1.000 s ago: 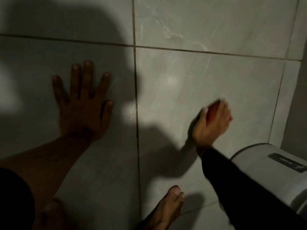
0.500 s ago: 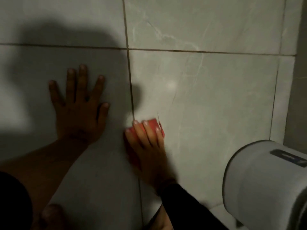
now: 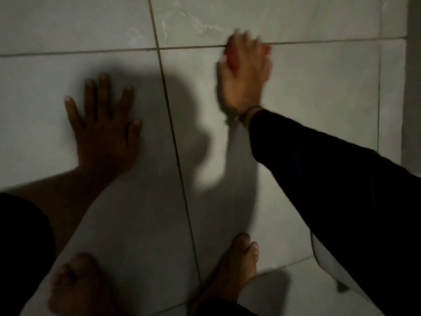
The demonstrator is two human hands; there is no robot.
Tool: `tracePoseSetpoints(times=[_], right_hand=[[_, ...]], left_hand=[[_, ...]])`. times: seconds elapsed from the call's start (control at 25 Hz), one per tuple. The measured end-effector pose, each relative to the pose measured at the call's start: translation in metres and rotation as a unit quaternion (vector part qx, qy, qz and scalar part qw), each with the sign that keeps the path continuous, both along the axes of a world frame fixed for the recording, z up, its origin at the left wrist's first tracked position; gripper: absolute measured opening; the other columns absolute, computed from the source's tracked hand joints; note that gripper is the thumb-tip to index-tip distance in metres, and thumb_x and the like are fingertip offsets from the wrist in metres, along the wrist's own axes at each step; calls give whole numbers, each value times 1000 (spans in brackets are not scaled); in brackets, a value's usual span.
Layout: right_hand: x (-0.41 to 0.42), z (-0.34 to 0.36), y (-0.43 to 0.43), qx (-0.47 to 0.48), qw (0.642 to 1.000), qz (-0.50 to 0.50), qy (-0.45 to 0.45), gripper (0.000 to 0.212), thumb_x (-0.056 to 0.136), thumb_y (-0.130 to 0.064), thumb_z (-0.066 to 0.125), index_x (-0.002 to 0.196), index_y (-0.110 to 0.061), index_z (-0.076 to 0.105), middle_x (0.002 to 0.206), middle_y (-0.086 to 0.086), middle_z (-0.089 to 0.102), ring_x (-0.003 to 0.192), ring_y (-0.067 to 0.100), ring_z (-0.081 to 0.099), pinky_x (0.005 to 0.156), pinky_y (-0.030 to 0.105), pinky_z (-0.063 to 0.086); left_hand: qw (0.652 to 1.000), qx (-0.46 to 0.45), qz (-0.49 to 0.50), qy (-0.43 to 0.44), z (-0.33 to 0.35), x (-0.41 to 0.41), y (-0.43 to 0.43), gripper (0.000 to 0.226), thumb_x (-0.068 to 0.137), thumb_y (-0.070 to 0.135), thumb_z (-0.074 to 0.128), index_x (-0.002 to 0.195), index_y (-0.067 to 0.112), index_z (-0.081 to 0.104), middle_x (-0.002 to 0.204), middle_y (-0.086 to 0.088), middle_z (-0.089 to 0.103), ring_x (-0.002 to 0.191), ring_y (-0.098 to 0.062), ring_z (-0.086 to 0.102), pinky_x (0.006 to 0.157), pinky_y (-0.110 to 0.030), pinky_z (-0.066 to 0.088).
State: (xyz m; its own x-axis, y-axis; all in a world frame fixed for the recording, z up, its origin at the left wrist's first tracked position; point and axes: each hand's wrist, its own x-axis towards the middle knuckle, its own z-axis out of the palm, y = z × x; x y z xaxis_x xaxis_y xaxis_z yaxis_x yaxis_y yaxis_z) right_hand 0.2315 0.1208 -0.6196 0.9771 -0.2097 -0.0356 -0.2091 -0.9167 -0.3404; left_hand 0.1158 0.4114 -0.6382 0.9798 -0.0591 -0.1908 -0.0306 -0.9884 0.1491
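My left hand (image 3: 104, 131) lies flat on the grey floor tile (image 3: 319, 92), fingers spread and straight, holding nothing. My right hand (image 3: 243, 80), in a black sleeve, reaches forward and grips a red sponge (image 3: 232, 59), pressing it onto the tile at the horizontal grout line (image 3: 193, 47). Most of the sponge is hidden under the fingers, with only red edges showing. The right hand is blurred by motion.
My two bare feet (image 3: 237, 267) (image 3: 77, 283) stand on the tiles near the bottom. A grout line (image 3: 177, 160) runs lengthwise between the hands. A white rounded container (image 3: 325, 263) peeks out under my right sleeve. A wall edge (image 3: 413, 87) rises at the far right.
My right hand with the sponge swept from the right to beside my left hand, then up and right to the horizontal grout line. My left hand stayed flat on the tile.
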Motion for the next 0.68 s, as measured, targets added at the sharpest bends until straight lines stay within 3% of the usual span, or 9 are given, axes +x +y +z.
tracePoseSetpoints(times=[0.08,0.16,0.24,0.32,0.4,0.48,0.56,0.64,0.68], right_hand=[[-41,15,30,89,993,54,61,59,103,-32,59,160,-18,50,167,11,48,159,36,37,132,56,24],[-98,44,41,284,950,1,128,49,107,-18,62,155,-10,56,162,13,54,154,36,45,132,39,32],[-151,96,43,496,832,-155,193,44,111,-12,56,154,-2,54,160,16,56,152,34,49,129,29,36],[-193,155,31,585,735,-279,202,44,112,-12,53,156,-3,52,157,20,58,147,37,55,126,48,45],[-232,224,4,613,681,-361,173,42,110,-21,58,150,-9,59,146,20,68,138,40,64,114,55,56],[-268,295,-31,612,645,-437,132,40,103,-33,68,137,-12,68,128,13,79,125,37,73,92,42,69],[-300,356,-67,593,634,-487,93,33,102,-34,69,127,-12,74,118,9,83,116,35,77,78,29,69],[-327,396,-106,561,633,-530,55,27,105,-29,67,123,-12,77,116,12,84,112,37,79,82,34,70],[-342,412,-129,545,625,-558,38,26,105,-27,67,124,-11,77,117,13,84,113,36,79,88,40,69]], left_hand=[[998,3,-3,64,25,4,-6,73,108,52,34,175,26,18,184,-18,5,169,-44,6,129,-72,5],[985,-26,62,156,57,12,-23,73,108,51,38,174,24,23,184,-17,7,169,-43,10,129,-68,13],[958,-67,67,270,98,10,-52,70,110,49,20,173,20,30,183,-15,16,168,-38,19,134,-57,15],[913,-149,53,376,152,-7,-90,71,110,44,11,170,16,36,178,-13,33,165,-30,31,135,-43,12],[837,-294,126,444,223,-32,-134,57,111,51,37,146,21,69,155,-6,64,148,-24,56,129,-39,30],[765,-380,153,497,294,-53,-179,22,98,49,67,103,41,87,120,11,83,117,-9,76,115,-41,51],[760,-355,67,541,353,-64,-221,16,85,38,85,101,39,88,106,5,87,103,-11,81,101,-44,62],[772,-328,-25,544,390,-68,-267,37,83,24,91,119,22,84,107,-8,85,101,-23,81,95,-41,66],[776,-311,-71,545,406,-73,-297,41,84,21,91,124,17,82,107,-9,83,96,-21,80,87,-30,66]])
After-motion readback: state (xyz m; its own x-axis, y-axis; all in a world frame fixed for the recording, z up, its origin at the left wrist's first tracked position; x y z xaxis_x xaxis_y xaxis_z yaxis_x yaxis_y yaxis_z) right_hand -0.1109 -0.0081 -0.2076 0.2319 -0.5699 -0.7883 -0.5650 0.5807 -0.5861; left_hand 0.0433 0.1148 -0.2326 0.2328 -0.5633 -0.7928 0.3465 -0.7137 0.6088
